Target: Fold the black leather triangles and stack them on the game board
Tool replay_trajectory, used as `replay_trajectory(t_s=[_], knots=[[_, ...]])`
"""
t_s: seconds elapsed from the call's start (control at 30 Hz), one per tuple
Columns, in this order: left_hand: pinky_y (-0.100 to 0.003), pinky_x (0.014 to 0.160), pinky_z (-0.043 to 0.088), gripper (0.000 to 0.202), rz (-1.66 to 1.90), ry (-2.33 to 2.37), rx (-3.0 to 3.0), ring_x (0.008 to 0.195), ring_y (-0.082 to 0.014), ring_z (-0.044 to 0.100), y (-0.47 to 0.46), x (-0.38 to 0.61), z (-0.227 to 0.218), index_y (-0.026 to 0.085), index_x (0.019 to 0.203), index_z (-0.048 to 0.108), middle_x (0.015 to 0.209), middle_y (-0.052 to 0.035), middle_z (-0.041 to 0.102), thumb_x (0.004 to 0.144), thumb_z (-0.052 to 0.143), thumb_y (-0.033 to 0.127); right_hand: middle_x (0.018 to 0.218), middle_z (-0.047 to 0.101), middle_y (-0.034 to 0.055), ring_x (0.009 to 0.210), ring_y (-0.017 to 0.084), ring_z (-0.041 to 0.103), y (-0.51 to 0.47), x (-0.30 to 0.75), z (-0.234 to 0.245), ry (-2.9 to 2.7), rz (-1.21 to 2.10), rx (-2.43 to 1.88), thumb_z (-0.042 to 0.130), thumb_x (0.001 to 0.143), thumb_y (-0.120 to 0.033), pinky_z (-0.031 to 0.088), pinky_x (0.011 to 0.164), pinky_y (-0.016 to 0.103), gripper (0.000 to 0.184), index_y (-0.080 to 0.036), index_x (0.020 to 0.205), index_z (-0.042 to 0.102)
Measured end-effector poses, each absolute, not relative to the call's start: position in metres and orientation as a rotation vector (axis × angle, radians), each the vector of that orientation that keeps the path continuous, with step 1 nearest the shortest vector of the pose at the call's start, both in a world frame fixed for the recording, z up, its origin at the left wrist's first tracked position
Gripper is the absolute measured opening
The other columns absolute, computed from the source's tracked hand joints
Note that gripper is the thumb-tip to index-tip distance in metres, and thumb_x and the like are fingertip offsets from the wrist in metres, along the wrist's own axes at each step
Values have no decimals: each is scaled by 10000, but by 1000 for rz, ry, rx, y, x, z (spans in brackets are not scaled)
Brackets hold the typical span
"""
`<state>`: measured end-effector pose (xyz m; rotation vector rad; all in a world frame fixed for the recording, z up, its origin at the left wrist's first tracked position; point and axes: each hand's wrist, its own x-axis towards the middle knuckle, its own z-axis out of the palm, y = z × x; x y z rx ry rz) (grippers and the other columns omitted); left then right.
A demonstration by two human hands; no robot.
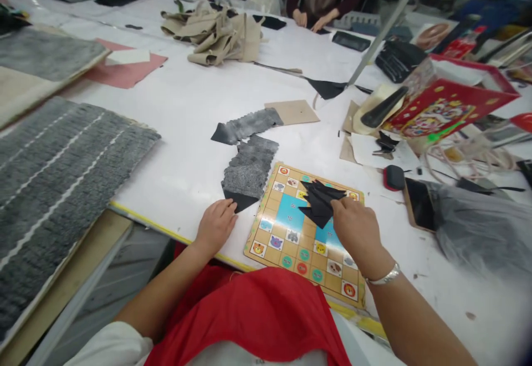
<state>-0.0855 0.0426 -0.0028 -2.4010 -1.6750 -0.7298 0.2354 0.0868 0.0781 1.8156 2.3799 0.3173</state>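
My left hand (216, 225) rests by the table's near edge, fingers lying loosely on the white surface. Its fingertips touch the black end piece (244, 201) of a row of overlapping grey fabric pieces (249, 166). A second overlapping row (249, 125) curves away behind it, with a black tip at its left end. My right hand (357, 233), wearing a silver bracelet, pinches the right edge of a small pile of black pointed fabric pieces (320, 202). The pile lies on a printed animal game board (305, 244). How many pieces the fingers hold is hidden.
Grey striped fabric (62, 161) lies at left. Beige fabric strips (220, 31) are heaped farther back. A red box (453, 97), phone (419, 202), black-red case (393, 178) and grey plastic bag (486, 227) stand right. A slanted metal pole (388, 25) rises behind. Co-workers' hands (311, 21) show opposite.
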Motion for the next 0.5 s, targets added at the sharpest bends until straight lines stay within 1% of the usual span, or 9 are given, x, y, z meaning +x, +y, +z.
replay_trajectory(t_s=[0.03, 0.1, 0.17, 0.23, 0.27, 0.33, 0.4, 0.43, 0.5], knots=[[-395, 859, 468, 211, -696, -1678, -2419, 998, -243, 561, 47, -90, -4, 135, 1045, 613, 1068, -121, 639, 886, 508, 224, 888, 605, 114, 789, 222, 529, 91, 226, 79, 2437, 319, 1769, 467, 866, -105, 274, 639, 319, 174, -138, 933, 624], [-386, 794, 475, 160, -629, -1669, -2481, 916, -231, 569, 55, -95, -4, 158, 949, 632, 977, -97, 649, 886, 493, 207, 960, 611, 108, 832, 218, 522, 93, 193, 75, 2635, 226, 1605, 471, 883, -133, 295, 680, 325, 194, -151, 1008, 619], [-379, 752, 471, 152, -599, -1666, -2525, 852, -221, 565, 60, -95, -3, 169, 872, 625, 902, -79, 644, 885, 476, 191, 1009, 609, 104, 891, 215, 512, 92, 149, 63, 2864, 89, 1379, 460, 915, -197, 314, 734, 326, 223, -155, 1085, 598], [-365, 741, 476, 159, -667, -1691, -2522, 825, -209, 561, 63, -95, 0, 165, 851, 608, 860, -73, 630, 892, 455, 188, 1035, 602, 112, 932, 224, 496, 92, 109, 48, 3006, -3, 1229, 479, 919, -262, 322, 765, 330, 272, -148, 1150, 565], [-356, 752, 482, 164, -747, -1709, -2499, 833, -202, 562, 62, -96, 1, 162, 863, 600, 862, -73, 626, 899, 442, 189, 1005, 606, 104, 921, 224, 495, 94, 93, 42, 3032, -38, 1204, 487, 916, -267, 324, 766, 330, 244, -153, 1109, 583], [-344, 802, 488, 167, -939, -1747, -2425, 879, -189, 565, 59, -99, 2, 158, 912, 586, 901, -79, 623, 913, 423, 194, 907, 609, 78, 861, 206, 503, 100, 74, 31, 3033, -139, 1227, 475, 920, -252, 330, 745, 316, 175, -170, 957, 624], [-338, 848, 481, 158, -1071, -1765, -2362, 922, -182, 564, 54, -102, 3, 158, 944, 582, 941, -83, 625, 917, 433, 207, 828, 601, 53, 796, 177, 511, 108, 69, 25, 3023, -302, 1333, 440, 937, -247, 341, 721, 290, 220, -180, 852, 631], [-337, 859, 477, 157, -1078, -1761, -2363, 937, -183, 563, 51, -103, 2, 159, 953, 585, 955, -84, 628, 916, 444, 216, 817, 600, 46, 783, 164, 515, 112, 70, 23, 3023, -413, 1399, 431, 942, -251, 348, 715, 275, 235, -180, 847, 633], [-348, 863, 467, 187, -958, -1740, -2413, 977, -199, 558, 49, -101, 0, 156, 1002, 598, 1005, -94, 636, 912, 465, 252, 814, 601, 36, 780, 146, 526, 119, 73, 21, 3031, -661, 1550, 437, 938, -254, 364, 716, 249, 226, -175, 858, 633]])
